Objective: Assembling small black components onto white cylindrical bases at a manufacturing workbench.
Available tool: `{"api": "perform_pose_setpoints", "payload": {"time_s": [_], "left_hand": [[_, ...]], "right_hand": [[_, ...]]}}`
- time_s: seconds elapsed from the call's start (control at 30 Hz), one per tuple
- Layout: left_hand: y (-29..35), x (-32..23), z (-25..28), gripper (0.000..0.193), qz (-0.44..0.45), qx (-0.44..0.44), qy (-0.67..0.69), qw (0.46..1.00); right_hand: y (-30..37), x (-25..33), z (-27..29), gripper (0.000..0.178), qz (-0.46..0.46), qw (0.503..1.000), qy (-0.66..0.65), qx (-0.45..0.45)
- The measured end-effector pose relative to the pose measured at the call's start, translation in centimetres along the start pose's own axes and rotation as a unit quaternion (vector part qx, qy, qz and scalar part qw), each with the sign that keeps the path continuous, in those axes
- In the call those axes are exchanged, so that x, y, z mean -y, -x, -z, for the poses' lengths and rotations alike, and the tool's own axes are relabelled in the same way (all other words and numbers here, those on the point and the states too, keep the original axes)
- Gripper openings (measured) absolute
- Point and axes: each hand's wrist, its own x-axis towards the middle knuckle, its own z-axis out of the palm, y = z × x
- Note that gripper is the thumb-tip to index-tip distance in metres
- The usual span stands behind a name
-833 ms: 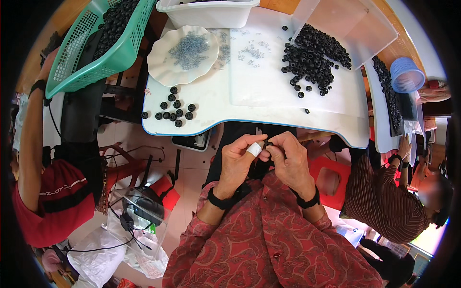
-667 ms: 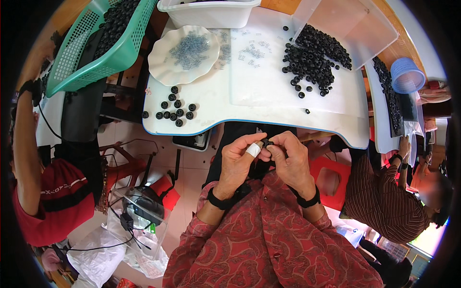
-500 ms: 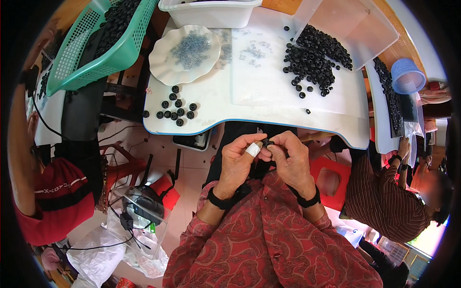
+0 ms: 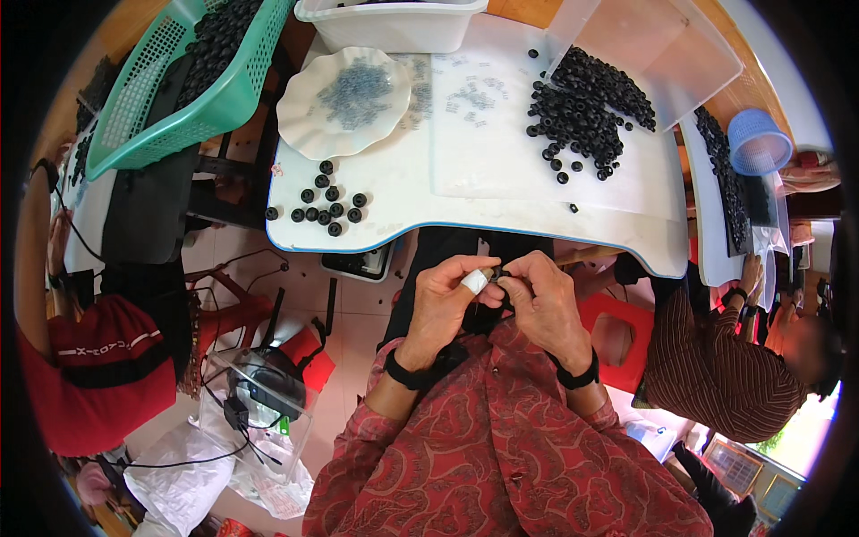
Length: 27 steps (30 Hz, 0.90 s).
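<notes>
Just beyond my lap, below the table's near edge, both hands meet at a small black round part (image 4: 498, 271). My left hand (image 4: 445, 300), with white tape round a fingertip, pinches it from one side. On its other side my right hand (image 4: 548, 302) closes thumb and forefinger on the same part, and the fingers cover most of it. Similar black round parts (image 4: 333, 192) lie loosely grouped at the table's left front. A large pile of small black parts (image 4: 582, 112) lies at the right. A scalloped white plate (image 4: 300, 116) bears many tiny greyish, see-through pieces (image 4: 356, 92).
The white table (image 4: 501, 201) has a blue edge. A clear bin (image 4: 667, 54) lies tipped behind the pile. A white tub (image 4: 394, 27) stands at the back, a green basket (image 4: 228, 107) of black parts at left. Co-workers sit on both sides; a red stool (image 4: 617, 340) is at right.
Both hands stay together on the black part, with only a slight shift of the fingers and wrists. The co-worker's arm at left has moved a little.
</notes>
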Motion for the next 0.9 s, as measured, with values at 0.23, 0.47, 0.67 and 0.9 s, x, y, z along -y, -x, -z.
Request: {"api": "perform_pose_setpoints", "payload": {"time_s": [0.23,0.47,0.67,0.9], "left_hand": [[0.2,-0.5,-0.3,0.024,0.003,0.012,-0.026,1.0],[-0.1,0.1,-0.8,0.021,0.014,-0.02,-0.006,1.0],[0.0,0.3,-0.6,0.022,0.007,-0.02,0.02,1.0],[0.0,0.5,-0.8,0.023,-0.023,-0.032,0.013,0.999]], "right_hand": [[0.0,-0.1,0.5,0.018,-0.019,0.999,-0.023,0.024],[-0.1,0.3,-0.2,0.014,0.011,0.998,-0.05,-0.021],[-0.1,0.6,-0.5,0.014,0.053,0.997,-0.034,-0.048],[0.0,0.5,-0.8,0.014,0.049,0.997,-0.054,-0.038]]}}
